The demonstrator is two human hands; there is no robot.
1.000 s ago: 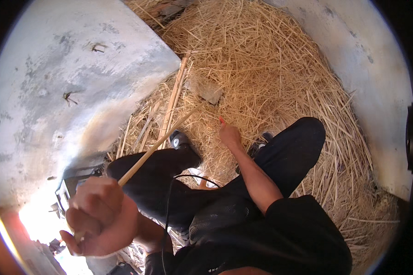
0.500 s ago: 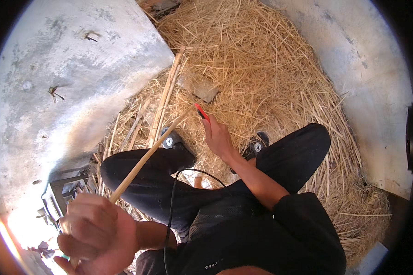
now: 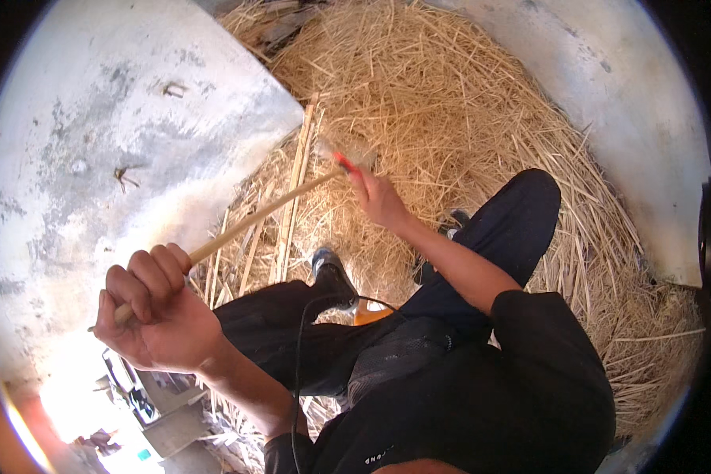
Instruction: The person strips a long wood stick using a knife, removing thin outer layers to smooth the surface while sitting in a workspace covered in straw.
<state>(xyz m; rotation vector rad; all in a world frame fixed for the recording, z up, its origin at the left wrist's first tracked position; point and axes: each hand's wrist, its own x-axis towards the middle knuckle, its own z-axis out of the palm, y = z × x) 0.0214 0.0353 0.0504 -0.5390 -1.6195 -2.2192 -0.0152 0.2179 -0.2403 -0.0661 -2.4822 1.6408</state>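
My left hand (image 3: 162, 316) is closed around the near end of a long, thin wooden stick (image 3: 257, 215), which slants up to the right across my left leg. A short stub of it sticks out past my fist. Held in my closed right hand (image 3: 383, 204) is a knife with a red-and-black handle (image 3: 344, 163), close to the far end of the stick. Its blade is smeared by motion, so I cannot tell whether it touches the wood.
Straw (image 3: 450, 103) covers the ground around my feet. Long wooden strips (image 3: 296, 182) lie on it beyond my left foot. A pale wall slab (image 3: 134, 103) rises at left, another wall (image 3: 648, 134) at right. A black cord (image 3: 299, 371) hangs before my lap.
My left hand has risen and tips the stick flatter. My right hand and the knife have shifted slightly upward. My left knee has moved right, and an orange thing shows between my legs.
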